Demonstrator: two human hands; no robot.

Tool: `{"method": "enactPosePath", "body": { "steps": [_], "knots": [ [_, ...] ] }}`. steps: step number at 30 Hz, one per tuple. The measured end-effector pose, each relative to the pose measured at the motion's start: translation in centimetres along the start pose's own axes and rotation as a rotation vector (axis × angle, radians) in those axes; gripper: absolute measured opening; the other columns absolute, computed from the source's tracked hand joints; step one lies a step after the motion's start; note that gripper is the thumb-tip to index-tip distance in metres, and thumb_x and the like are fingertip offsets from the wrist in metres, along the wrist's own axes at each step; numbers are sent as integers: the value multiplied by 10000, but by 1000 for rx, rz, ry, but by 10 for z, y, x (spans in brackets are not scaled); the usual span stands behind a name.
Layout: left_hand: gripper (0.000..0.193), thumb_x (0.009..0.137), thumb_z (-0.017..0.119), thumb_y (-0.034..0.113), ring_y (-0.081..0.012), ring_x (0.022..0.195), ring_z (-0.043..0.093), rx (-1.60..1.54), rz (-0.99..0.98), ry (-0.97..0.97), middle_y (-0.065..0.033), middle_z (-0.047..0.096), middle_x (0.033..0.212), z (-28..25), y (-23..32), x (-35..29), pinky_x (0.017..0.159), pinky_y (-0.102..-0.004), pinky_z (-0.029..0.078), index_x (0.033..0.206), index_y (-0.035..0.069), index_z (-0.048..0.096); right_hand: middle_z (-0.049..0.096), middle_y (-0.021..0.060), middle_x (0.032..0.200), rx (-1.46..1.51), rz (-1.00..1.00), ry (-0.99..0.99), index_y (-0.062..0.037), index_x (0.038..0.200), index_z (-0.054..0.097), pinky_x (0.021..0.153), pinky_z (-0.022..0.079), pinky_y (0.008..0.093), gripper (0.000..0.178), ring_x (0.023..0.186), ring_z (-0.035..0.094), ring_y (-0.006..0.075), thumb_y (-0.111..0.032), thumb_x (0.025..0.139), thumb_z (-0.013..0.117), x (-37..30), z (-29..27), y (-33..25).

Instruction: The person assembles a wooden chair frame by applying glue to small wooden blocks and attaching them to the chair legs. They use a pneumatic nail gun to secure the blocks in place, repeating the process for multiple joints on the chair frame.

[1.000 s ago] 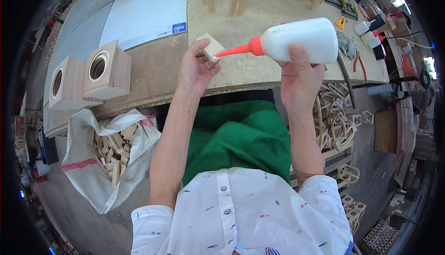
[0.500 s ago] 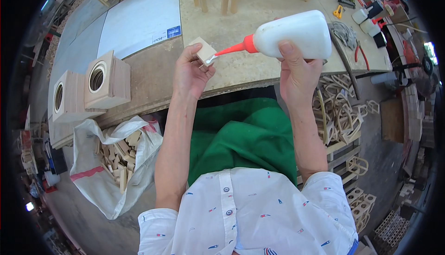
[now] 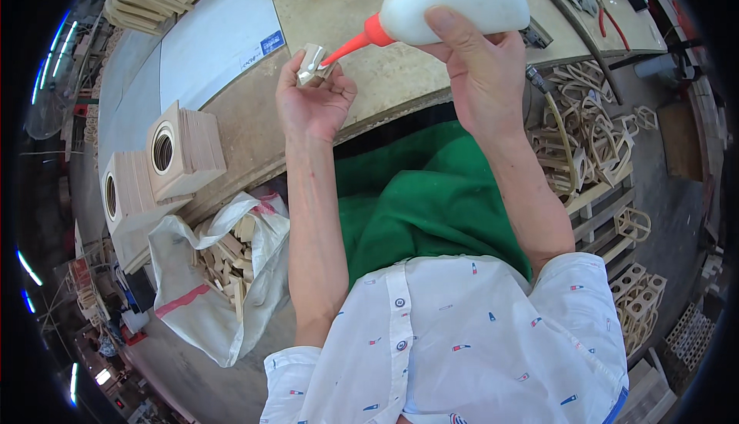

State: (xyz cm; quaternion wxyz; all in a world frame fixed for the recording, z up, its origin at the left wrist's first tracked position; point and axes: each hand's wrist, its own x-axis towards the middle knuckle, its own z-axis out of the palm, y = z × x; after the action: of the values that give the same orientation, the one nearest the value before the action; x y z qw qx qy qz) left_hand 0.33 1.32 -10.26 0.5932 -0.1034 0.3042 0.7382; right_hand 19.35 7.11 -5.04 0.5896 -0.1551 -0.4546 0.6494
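Filling most of the view is a long wooden workbench with a pale, worn top (image 3: 400,77), so I'll place everything by that. Below its near edge, around the middle, there's a big spread of bright green cloth (image 3: 431,201) across the person's front. Below the bench's left part sits a white woven sack with a red stripe (image 3: 208,331), holding pale wood offcuts (image 3: 231,258). Up on the bench's left end are two squarish, layered light-wood blocks with round holes (image 3: 200,154), right beside each other. Over the bench, to the right of its middle, the right hand (image 3: 481,70) is wrapped around a fat white plastic squeeze bottle (image 3: 454,4), thumb along its side. Above the bench's near edge, the left hand (image 3: 315,108) has a small pale wood block (image 3: 308,54) gripped between thumb and fingers, though some of those fingers are hidden. The bottle's tapered red nozzle (image 3: 354,43) points down-left, its tip right at the block, where glossy white liquid (image 3: 312,72) sits. Pretty sure the step in hand is laying glue on that block. IMO the next move calls for light squeezing, a steady tip and fingertips kept clear of the wet patch.
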Motion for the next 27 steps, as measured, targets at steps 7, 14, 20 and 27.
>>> {"method": "enactPosePath", "body": {
  "steps": [7,14,20,27],
  "knots": [
    [385,816,676,239,-232,770,578,-13,1,23,-162,590,901,5,-7,-4,629,-328,470,1039,-41,534,664,107,1064,-15,0,23,31,1138,585,874,576,400,325,981,667,218,-31,843,704,-2,5,1],
    [392,821,676,235,-229,801,576,-4,-1,24,-163,585,925,7,-9,-4,638,-339,480,1042,-52,525,667,97,1035,-74,14,34,20,1126,592,828,576,359,335,957,666,197,-42,826,729,-2,7,1],
    [402,822,677,235,-225,802,577,25,-3,16,-157,586,928,6,-9,-5,647,-339,485,1055,-54,522,668,83,1014,-131,-16,-15,12,1107,605,800,561,321,335,939,660,174,-50,810,748,0,1,4],
    [388,824,671,240,-229,781,592,57,-2,-5,-147,596,915,1,-6,-2,652,-348,487,1057,-35,528,687,72,937,-100,75,130,28,1024,635,759,523,269,239,850,655,135,-47,818,730,2,20,-12]
  ]
}}
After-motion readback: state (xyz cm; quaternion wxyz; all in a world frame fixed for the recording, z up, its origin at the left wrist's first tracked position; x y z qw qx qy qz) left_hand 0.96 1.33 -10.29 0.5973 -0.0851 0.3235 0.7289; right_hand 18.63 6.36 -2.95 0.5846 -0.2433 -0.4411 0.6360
